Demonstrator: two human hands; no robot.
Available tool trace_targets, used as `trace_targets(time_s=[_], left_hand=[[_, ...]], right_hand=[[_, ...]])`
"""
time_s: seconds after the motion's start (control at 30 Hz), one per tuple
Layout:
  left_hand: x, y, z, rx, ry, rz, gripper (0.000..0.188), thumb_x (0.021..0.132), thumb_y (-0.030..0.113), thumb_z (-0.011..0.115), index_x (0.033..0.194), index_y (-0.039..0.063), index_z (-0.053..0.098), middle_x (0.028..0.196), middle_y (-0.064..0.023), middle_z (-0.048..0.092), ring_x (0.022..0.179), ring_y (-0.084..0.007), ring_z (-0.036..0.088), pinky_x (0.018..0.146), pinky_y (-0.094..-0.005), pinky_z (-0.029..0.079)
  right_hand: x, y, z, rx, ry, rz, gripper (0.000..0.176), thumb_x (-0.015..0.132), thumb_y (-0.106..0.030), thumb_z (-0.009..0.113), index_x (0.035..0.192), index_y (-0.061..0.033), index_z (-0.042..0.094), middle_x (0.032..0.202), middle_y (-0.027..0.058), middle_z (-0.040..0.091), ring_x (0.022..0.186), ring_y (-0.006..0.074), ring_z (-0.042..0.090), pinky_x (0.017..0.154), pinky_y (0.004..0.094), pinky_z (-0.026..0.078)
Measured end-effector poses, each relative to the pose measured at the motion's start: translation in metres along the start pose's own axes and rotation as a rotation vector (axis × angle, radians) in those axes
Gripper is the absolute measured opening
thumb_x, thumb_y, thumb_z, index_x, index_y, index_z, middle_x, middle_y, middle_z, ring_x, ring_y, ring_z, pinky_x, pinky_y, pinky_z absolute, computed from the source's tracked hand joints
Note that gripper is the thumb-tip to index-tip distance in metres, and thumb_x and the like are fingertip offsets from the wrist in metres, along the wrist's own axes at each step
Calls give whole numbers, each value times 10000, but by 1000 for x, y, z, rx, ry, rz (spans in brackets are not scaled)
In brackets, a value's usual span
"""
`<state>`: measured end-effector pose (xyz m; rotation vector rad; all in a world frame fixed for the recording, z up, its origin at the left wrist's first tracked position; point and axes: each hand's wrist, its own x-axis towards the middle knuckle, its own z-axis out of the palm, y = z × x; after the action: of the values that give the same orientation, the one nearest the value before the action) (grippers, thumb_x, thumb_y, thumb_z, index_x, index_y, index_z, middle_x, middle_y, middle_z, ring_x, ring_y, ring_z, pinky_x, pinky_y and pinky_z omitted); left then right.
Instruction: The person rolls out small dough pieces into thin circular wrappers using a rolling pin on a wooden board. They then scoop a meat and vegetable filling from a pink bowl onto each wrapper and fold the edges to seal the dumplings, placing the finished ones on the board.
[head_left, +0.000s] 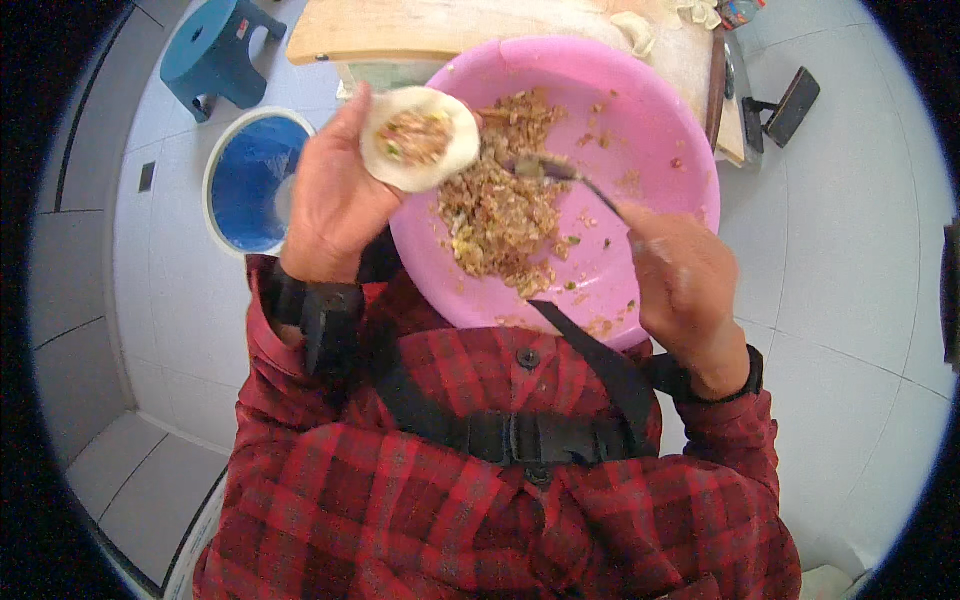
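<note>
On the palm of my left hand (334, 191) lies a round dumpling wrapper (459, 154), flat and unfolded, with a dab of minced filling (416, 139) at its middle. My right hand (682, 277) grips the handle of a metal spoon (551, 168). The spoon's bowl, holding a little filling, is at the mound of minced filling (510, 210) in a large pink plastic basin (637, 97); whether it touches the mound I cannot tell. Most of the mound sits on the basin's left side, with loose bits scattered over the right. The wrapper partly overlaps the basin's left rim.
A floured wooden board (390, 30) lies beyond the basin, with a folded dumpling (636, 34) and more dough pieces (699, 11) on it. A blue bucket with a white rim (208, 187) and a blue plastic stool (214, 56) stand left. A black stand (780, 112) is at right.
</note>
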<state>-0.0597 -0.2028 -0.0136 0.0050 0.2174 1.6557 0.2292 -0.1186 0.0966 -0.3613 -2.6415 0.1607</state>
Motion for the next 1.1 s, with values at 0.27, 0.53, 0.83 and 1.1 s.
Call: trace_targets(time_s=[0.27,0.53,0.83,1.1], left_hand=[[-13,16,-10,5,-127,10,485,1055,323,437,1389,-29,428,1395,-204,522,1289,-329,517,1122,-501,391],[-10,6,-2,6,5,28,411,1051,267,459,1337,-29,461,1338,-191,564,1259,-322,542,1111,-505,406],[-11,6,-5,-16,-11,27,398,1045,246,474,1340,-22,461,1337,-191,559,1250,-320,547,1110,-502,409],[-10,4,-8,-2,-60,7,387,1048,249,465,1322,-25,472,1330,-191,566,1248,-319,551,1112,-503,407]], right_hand=[[-33,5,11,-23,-660,-34,368,757,-110,684,1093,8,590,793,109,589,724,316,585,667,406,458],[-40,0,26,-31,-696,31,213,762,-96,653,935,-4,570,753,144,594,696,366,604,626,452,480],[-31,3,51,372,-675,283,115,808,-75,600,893,2,594,710,219,618,679,407,648,583,486,499],[-31,6,49,720,-544,748,186,846,-94,599,968,7,697,678,154,624,604,255,613,580,365,485]])
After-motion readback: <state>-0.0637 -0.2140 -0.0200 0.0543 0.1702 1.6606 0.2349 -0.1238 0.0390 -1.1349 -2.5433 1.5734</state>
